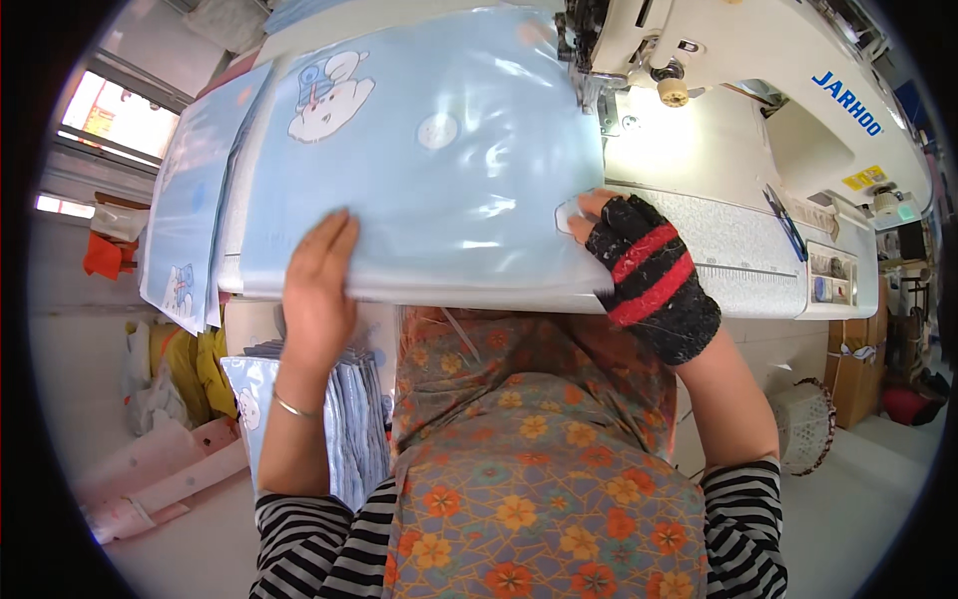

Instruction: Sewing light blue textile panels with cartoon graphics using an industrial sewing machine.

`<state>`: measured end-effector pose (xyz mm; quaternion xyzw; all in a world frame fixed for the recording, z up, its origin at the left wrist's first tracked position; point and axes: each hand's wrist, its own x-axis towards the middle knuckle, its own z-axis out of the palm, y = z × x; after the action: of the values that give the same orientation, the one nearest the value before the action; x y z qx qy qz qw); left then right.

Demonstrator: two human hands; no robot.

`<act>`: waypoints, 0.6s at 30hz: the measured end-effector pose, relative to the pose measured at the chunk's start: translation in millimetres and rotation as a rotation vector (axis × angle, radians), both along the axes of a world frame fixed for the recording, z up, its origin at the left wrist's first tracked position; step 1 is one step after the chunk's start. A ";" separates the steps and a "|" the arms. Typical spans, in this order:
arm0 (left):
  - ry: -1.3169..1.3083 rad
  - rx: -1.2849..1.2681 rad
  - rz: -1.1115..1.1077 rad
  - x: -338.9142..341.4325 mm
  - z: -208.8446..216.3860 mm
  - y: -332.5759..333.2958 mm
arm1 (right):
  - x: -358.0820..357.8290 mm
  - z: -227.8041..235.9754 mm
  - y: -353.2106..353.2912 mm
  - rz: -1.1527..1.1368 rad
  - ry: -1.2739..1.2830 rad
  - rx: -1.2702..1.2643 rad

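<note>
A light blue glossy plastic sheet (399, 210) with a printed white cartoon animal lies over the sewing machine table in front of me. My left hand (321, 270), bare with a bracelet on the wrist, rests flat on its near left part, fingers stretched out. At the sheet's right edge is my right hand (644, 260), in a black and red fingerless glove. Its thumb and fingers are closed on the sheet there, beside a small white patch. The sewing machine's needle area (609, 100) stands just beyond, by the sheet's far right corner.
Another blue printed sheet (190, 200) hangs over the table's left side. Dark-handled scissors (786, 222) lie on the right, near a small tray of bits (831, 278). Below the table at left is a stack of folded blue pieces (349, 429). A white basket (804, 427) stands at lower right.
</note>
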<state>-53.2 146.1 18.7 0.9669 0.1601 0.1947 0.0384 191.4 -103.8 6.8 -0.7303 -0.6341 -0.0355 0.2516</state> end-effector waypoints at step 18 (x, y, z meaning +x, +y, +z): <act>0.046 0.293 -0.096 29.7 13.6 27.4 | 35.4 -12.4 40.9 -0.118 -0.143 0.058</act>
<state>-23.5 173.5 32.2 0.9730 0.0843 0.1916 -0.0976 226.9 -62.9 -5.6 -0.7545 -0.6049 -0.1206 0.2243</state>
